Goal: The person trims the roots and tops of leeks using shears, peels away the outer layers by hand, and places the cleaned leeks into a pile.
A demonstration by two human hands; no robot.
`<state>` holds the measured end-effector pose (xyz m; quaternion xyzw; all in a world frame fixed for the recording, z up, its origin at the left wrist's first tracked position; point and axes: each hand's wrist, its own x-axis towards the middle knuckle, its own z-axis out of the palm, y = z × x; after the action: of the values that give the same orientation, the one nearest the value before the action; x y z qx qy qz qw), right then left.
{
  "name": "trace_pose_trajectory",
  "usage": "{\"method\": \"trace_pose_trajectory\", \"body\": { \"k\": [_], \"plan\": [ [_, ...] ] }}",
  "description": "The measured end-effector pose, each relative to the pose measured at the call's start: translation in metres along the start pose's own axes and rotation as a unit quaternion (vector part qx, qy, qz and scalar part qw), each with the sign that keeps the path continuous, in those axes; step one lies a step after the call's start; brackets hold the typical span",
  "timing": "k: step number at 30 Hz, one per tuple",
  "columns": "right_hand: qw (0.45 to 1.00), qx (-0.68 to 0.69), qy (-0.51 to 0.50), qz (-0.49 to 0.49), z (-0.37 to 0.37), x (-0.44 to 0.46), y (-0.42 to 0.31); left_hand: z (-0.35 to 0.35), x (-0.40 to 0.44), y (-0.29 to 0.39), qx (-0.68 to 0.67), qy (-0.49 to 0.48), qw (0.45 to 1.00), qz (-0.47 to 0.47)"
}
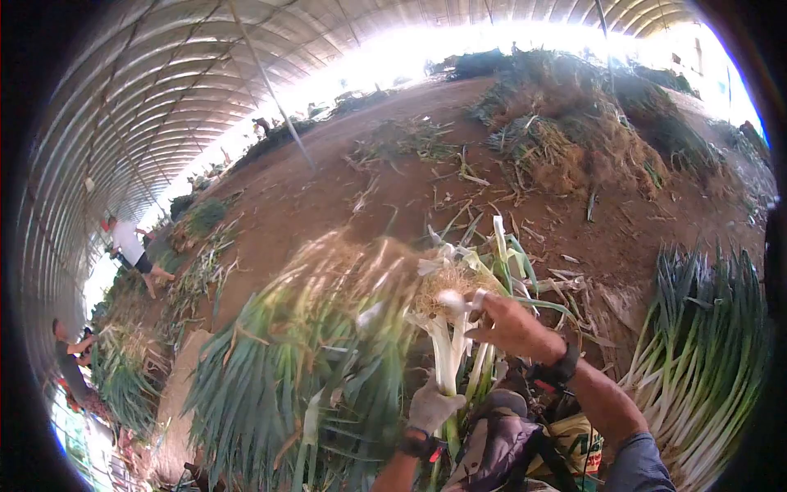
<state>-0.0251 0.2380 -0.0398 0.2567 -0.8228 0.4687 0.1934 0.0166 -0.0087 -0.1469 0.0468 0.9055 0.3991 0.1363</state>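
Observation:
My left hand (pixel 433 407), in a pale glove, is closed around the white stalks of some leeks (pixel 445 353), whose rooted ends point up. My right hand (pixel 512 326) is beside the root end, to the right of the stalks; white coverings show at its fingertips, which are bent and blurred, and what they grip is too unclear to tell. Tan roots (pixel 434 297) spread at the top of the held stalks. To the left lies a large pile of untrimmed leeks (pixel 287 361) with green leaves and brown roots. Peeled leaves (pixel 504 254) lie just beyond my hands.
Cleaned leeks (pixel 697 361) lie in rows at the right. A large root-covered heap (pixel 574 123) stands farther back on the brown soil (pixel 328 184). Two people (pixel 131 243) are at the left near more leeks. A yellow bag (pixel 576 443) sits by my legs.

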Motion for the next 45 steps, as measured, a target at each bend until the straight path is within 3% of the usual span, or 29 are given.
{"method": "trace_pose_trajectory", "body": {
  "k": [4, 7, 9, 11, 14, 18, 20, 23, 25, 28, 31, 34, 36, 38, 39, 41, 43, 45],
  "plan": [
    [0.979, -0.202, 0.020, 0.027, 0.015, 0.006, -0.002, 0.013, 0.006, -0.007, 0.030, -0.002, 0.999, 0.011],
    [0.917, -0.400, 0.013, -0.003, -0.005, 0.032, 0.028, 0.015, 0.002, 0.005, 0.041, 0.002, 0.999, 0.027],
    [0.915, -0.365, 0.171, 0.033, -0.065, 0.055, 0.026, 0.015, -0.003, 0.007, 0.048, 0.007, 0.998, 0.028],
    [0.878, -0.385, 0.279, 0.047, -0.108, 0.081, -0.004, 0.016, -0.006, 0.005, 0.067, 0.016, 0.997, 0.025],
    [0.849, -0.491, 0.159, -0.112, -0.143, 0.076, 0.021, 0.022, -0.003, -0.001, 0.061, 0.031, 0.998, 0.010],
    [0.879, -0.469, -0.073, 0.042, -0.110, 0.063, -0.014, 0.028, 0.000, 0.004, 0.090, 0.035, 0.995, 0.026],
    [0.908, -0.380, -0.173, 0.025, -0.077, 0.056, -0.022, 0.038, 0.007, -0.003, 0.106, 0.024, 0.994, 0.013],
    [0.872, -0.428, -0.178, -0.157, -0.021, 0.042, -0.021, 0.048, 0.007, 0.000, 0.128, 0.030, 0.991, 0.036],
    [0.810, -0.521, -0.188, -0.192, 0.001, 0.030, -0.023, 0.051, 0.006, 0.006, 0.123, 0.023, 0.992, 0.029],
    [0.863, -0.413, -0.212, -0.198, 0.019, 0.026, -0.005, 0.048, 0.001, 0.012, 0.130, 0.025, 0.991, 0.028],
    [0.779, -0.540, -0.130, -0.289, 0.026, 0.024, 0.002, 0.045, 0.001, 0.020, 0.112, 0.038, 0.993, 0.027],
    [0.873, -0.439, -0.068, -0.201, 0.015, 0.040, 0.014, 0.048, 0.003, 0.021, 0.124, 0.054, 0.990, 0.046],
    [0.860, -0.472, 0.045, -0.190, 0.002, 0.053, 0.025, 0.052, 0.007, 0.012, 0.119, 0.051, 0.990, 0.060],
    [0.830, -0.528, 0.154, -0.089, -0.043, 0.082, 0.029, 0.056, 0.010, -0.002, 0.087, 0.031, 0.993, 0.073],
    [0.810, -0.545, 0.187, -0.107, -0.074, 0.094, 0.023, 0.054, 0.009, -0.004, 0.088, 0.025, 0.994, 0.059],
    [0.874, -0.430, 0.225, 0.030, -0.122, 0.101, 0.000, 0.046, 0.004, -0.010, 0.085, 0.016, 0.995, 0.041],
    [0.880, -0.448, 0.117, 0.108, -0.147, 0.089, 0.019, 0.032, 0.006, -0.020, 0.064, 0.016, 0.997, 0.049],
    [0.881, -0.462, 0.038, 0.091, -0.141, 0.055, 0.032, 0.012, 0.006, -0.034, -0.017, 0.030, 0.997, 0.070]
  ]
}}
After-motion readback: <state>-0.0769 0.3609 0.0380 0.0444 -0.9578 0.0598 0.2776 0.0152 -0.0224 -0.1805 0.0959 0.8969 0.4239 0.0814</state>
